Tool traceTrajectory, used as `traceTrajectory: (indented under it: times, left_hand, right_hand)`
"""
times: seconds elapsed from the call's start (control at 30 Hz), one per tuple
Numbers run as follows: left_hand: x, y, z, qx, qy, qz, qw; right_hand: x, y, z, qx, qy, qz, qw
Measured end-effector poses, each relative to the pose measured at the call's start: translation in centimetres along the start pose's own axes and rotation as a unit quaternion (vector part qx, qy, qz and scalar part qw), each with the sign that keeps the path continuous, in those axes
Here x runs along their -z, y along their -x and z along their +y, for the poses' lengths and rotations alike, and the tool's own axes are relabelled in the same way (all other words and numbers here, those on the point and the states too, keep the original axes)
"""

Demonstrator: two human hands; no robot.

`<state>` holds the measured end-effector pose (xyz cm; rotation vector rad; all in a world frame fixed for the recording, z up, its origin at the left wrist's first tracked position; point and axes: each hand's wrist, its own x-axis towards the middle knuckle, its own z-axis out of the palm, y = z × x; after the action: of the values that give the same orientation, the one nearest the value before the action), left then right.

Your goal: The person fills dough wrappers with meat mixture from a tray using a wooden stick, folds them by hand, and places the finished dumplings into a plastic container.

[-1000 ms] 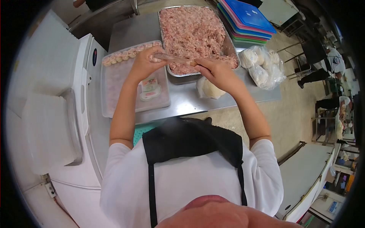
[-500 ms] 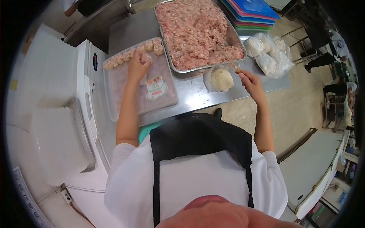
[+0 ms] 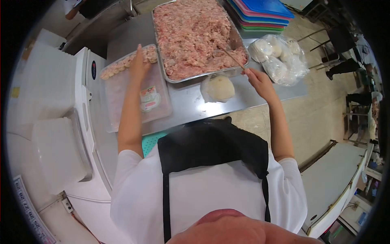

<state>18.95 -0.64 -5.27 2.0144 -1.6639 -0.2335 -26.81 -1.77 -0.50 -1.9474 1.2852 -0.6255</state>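
Observation:
My left hand (image 3: pixel 140 67) is over the row of dumplings (image 3: pixel 118 69) along the far edge of a clear plastic box (image 3: pixel 158 114). Its fingers are stretched out and apart, and no dumpling shows in them. A paper label (image 3: pixel 150 99) marks the box, with pinkish contents showing through. My right hand (image 3: pixel 261 84) is closed around the handle of a thin wooden spatula (image 3: pixel 232 56). The spatula's far end rests at the minced meat (image 3: pixel 195 36) in a large metal tray (image 3: pixel 178 80). A stack of pale round wrappers (image 3: pixel 221 88) sits on plastic in front of the tray.
Plastic bags of pale rounds (image 3: pixel 280 59) lie right of the tray on the steel table (image 3: pixel 187 110). Coloured lids or trays (image 3: pixel 260 16) are stacked behind. A white appliance (image 3: pixel 91 122) stands at left, a teal perforated basket (image 3: pixel 152 143) below the table. Other people are at the edges.
My left hand has gone from gripping a pinkish dumpling to fingers stretched out over the row. The right hand still holds the spatula at the meat. The view has shifted slightly.

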Motion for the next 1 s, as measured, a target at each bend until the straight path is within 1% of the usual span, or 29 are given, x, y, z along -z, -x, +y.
traceTrajectory:
  times: [0.03, 0.07, 0.1, 0.13, 0.17, 0.23, 0.27, 0.3, 0.33, 0.37, 0.47, 0.57, 0.67, 0.77, 0.83, 0.87, 0.97, 1.0]
  left_hand:
    - [0.3, 0.3, 0.4, 0.007, 0.004, -0.011, 1.000]
    - [0.4, 0.9, 1.0, -0.016, -0.025, 0.009, 1.000]
    - [0.7, 1.7, 1.7, -0.039, -0.054, 0.029, 0.997]
    - [1.3, 2.6, 3.1, -0.063, -0.083, 0.050, 0.993]
    - [1.5, 3.5, 4.9, -0.067, -0.048, 0.037, 0.996]
    - [1.5, 5.8, 11.3, -0.072, 0.023, 0.011, 0.997]
    - [0.5, 7.2, 14.0, -0.042, 0.122, -0.039, 0.991]
    - [-0.5, 8.3, 16.5, -0.012, 0.219, -0.087, 0.972]
    - [-2.3, 9.3, 18.0, -0.051, 0.228, -0.113, 0.966]
    - [-4.5, 10.1, 18.7, -0.089, 0.236, -0.140, 0.958]
    - [-9.7, 11.3, 20.1, -0.174, 0.185, -0.142, 0.957]
    - [-11.9, 11.9, 22.0, -0.184, 0.136, -0.097, 0.969]
    - [-12.8, 12.1, 22.2, -0.150, 0.096, -0.101, 0.979]
    - [-12.7, 11.6, 22.0, -0.134, 0.095, -0.107, 0.981]
    - [-12.0, 11.0, 21.8, -0.022, 0.211, -0.103, 0.972]
    - [-11.5, 10.7, 21.6, 0.035, 0.268, -0.099, 0.958]
    - [-9.0, 9.7, 20.8, 0.109, 0.366, -0.060, 0.922]
    - [-7.9, 9.5, 21.4, 0.110, 0.358, -0.053, 0.926]
  right_hand:
    - [1.3, -1.0, -0.8, 0.002, 0.056, -0.015, 0.998]
    - [2.5, -2.2, -0.8, 0.005, 0.113, -0.030, 0.993]
    - [3.3, -3.5, 0.4, 0.072, 0.225, -0.002, 0.972]
    - [4.4, -4.9, 0.8, 0.083, 0.275, -0.002, 0.958]
    - [5.4, -6.3, 1.0, 0.093, 0.324, -0.002, 0.942]
    - [6.5, -8.6, 1.7, 0.105, 0.420, -0.016, 0.902]
    - [6.3, -8.9, 2.3, 0.135, 0.424, -0.029, 0.895]
    - [5.8, -9.3, 3.4, 0.166, 0.428, -0.042, 0.887]
    - [5.2, -9.6, 4.5, 0.197, 0.431, -0.056, 0.879]
    - [4.7, -9.5, 5.4, 0.231, 0.392, -0.040, 0.889]
    - [5.9, -9.2, 5.2, 0.208, 0.362, -0.065, 0.906]
    - [6.3, -10.5, 6.8, 0.247, 0.343, -0.087, 0.902]
    - [6.5, -11.8, 7.7, 0.282, 0.325, -0.112, 0.896]
    - [6.3, -12.6, 8.4, 0.310, 0.286, -0.109, 0.900]
    - [6.7, -13.5, 8.0, 0.315, 0.319, -0.099, 0.888]
    - [6.9, -14.0, 7.6, 0.318, 0.335, -0.096, 0.882]
    - [8.0, -16.5, 5.9, 0.322, 0.388, -0.059, 0.862]
    - [7.6, -17.2, 5.9, 0.325, 0.405, -0.065, 0.852]
